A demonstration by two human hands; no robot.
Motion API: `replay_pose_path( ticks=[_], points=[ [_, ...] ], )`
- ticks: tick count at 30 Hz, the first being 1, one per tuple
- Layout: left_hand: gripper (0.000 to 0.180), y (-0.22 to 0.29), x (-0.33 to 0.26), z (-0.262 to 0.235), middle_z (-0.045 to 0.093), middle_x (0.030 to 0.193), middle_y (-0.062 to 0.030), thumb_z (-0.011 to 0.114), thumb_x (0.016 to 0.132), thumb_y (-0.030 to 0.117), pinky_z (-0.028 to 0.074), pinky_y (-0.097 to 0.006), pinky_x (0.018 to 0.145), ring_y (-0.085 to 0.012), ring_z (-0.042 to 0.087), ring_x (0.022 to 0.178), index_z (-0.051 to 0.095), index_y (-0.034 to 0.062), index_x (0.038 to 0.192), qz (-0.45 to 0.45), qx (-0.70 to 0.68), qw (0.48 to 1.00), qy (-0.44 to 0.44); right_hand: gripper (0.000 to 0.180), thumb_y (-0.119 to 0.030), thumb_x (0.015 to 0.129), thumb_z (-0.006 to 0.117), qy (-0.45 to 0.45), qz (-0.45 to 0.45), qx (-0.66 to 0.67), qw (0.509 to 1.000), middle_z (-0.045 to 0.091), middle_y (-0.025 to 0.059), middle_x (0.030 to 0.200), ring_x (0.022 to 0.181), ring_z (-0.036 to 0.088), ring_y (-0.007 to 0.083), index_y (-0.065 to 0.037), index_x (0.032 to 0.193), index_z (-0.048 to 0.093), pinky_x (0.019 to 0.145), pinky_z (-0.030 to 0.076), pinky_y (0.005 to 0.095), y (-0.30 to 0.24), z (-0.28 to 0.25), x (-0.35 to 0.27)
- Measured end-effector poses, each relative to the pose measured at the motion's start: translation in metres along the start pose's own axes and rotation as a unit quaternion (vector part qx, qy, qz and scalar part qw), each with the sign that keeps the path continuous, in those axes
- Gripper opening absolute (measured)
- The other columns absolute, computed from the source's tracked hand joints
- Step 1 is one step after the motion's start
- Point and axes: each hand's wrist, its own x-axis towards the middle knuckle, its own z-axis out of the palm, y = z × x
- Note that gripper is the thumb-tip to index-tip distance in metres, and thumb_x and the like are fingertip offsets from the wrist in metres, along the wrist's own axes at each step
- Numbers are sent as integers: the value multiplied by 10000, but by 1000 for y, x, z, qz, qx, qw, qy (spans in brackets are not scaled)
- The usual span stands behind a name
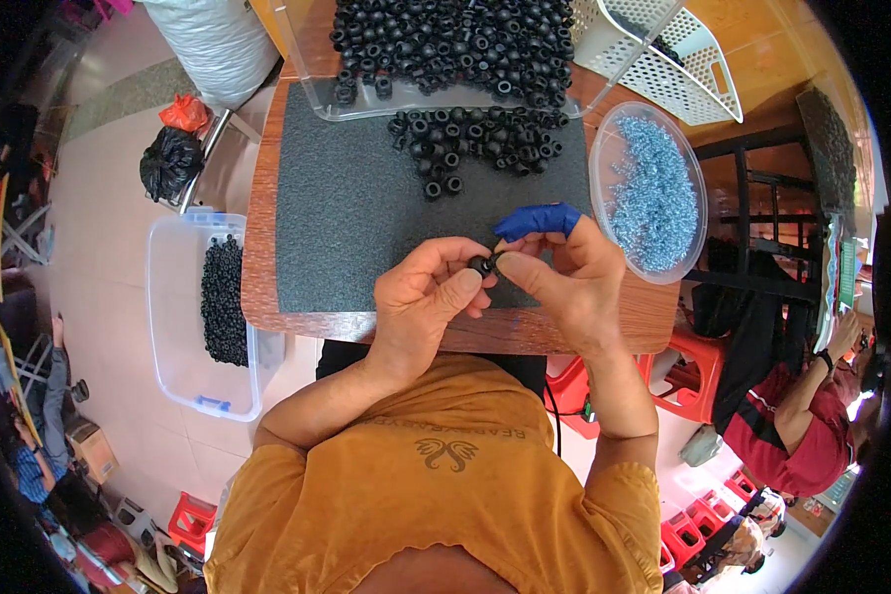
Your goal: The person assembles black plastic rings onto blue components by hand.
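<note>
Your left hand (pixel 428 292) pinches a small black rubber grommet (pixel 481 264) above the counter (pixel 267 198); your right hand (pixel 564 272) meets it, grip closed. Likely light and pliable: hold its rim.

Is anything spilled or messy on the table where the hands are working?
Sort of. A heap of black rubber rings lies loose on the grey mat, outside the clear tray that holds the rest. Whether they spilled or were tipped out on purpose can't be told. The blue-grey bits stay inside their round clear dish.
</note>
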Motion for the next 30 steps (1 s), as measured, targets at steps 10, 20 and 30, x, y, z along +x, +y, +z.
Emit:
replay_pose_path(
  ticks=[10, 20, 30],
  points=[
    [232, -1, -2, 4, 604, 945, -39, 572, 908, 120, 483, -205, 673, -79, 566, 772, 543, -3, 1101, -1, 35, 999, 29, 238, 29, 700, 685, -3, -129, -200, 971, 556, 72, 762, 700, 570, 183, -27, 917, 607, 628, 480, 265, -5, 3, 0],
    [240, -2, -4, 4, 596, 966, -37, 566, 909, 108, 481, -206, 672, -78, 564, 776, 533, -3, 1120, 25, 55, 998, 36, 221, 9, 703, 695, -17, -113, -148, 982, 565, 70, 771, 690, 574, 163, -29, 904, 610, 616, 481, 260, 6, 2, 1],
    [242, -1, -2, 1, 603, 946, -56, 558, 914, 122, 485, -217, 654, -94, 575, 762, 537, -23, 1106, -7, 25, 999, 24, 178, 19, 717, 683, 8, -26, -34, 999, 592, 37, 788, 695, 562, 96, -26, 879, 626, 633, 466, 234, 13, 7, -1]
  ],
)
